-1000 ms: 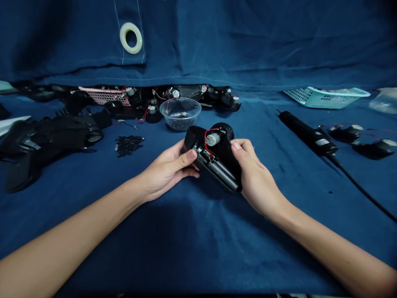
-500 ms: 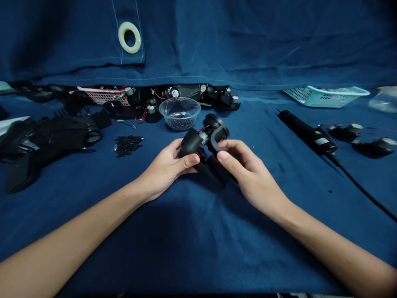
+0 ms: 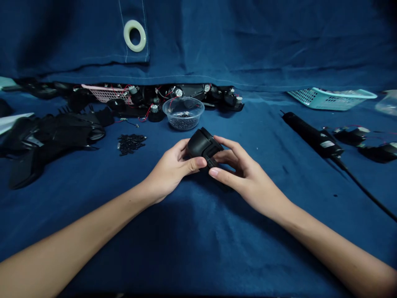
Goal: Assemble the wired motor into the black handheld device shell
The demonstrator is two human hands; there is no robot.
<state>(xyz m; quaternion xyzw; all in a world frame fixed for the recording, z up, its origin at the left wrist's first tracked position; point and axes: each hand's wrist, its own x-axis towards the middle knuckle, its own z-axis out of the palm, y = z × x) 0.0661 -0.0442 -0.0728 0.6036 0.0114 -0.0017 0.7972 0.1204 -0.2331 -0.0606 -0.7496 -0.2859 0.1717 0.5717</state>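
Observation:
Between my two hands is a black plastic housing (image 3: 198,144) with a rounded end and a seam where its parts meet. My left hand (image 3: 175,167) is closed around its left side, thumb across the near face. On the opposite side, the fingers of my right hand (image 3: 240,165) curl against the housing's edge, with the thumb low near the seam. Its lower part is dark and mostly hidden by my fingers. A clear plastic bowl (image 3: 198,108) of tiny dark screws stands just beyond it.
At left lie a pile of small black parts (image 3: 132,144) and larger black housings (image 3: 62,132). Wired motors (image 3: 154,108) and a pink basket (image 3: 107,94) sit at the back. On the right are a corded black electric screwdriver (image 3: 313,134), a turquoise basket (image 3: 338,99) and wired black parts (image 3: 378,152).
The housing's parts, apart with a white piece and red wire showing between them, have come together. My right hand has shifted in against the left half. The view has moved slightly.

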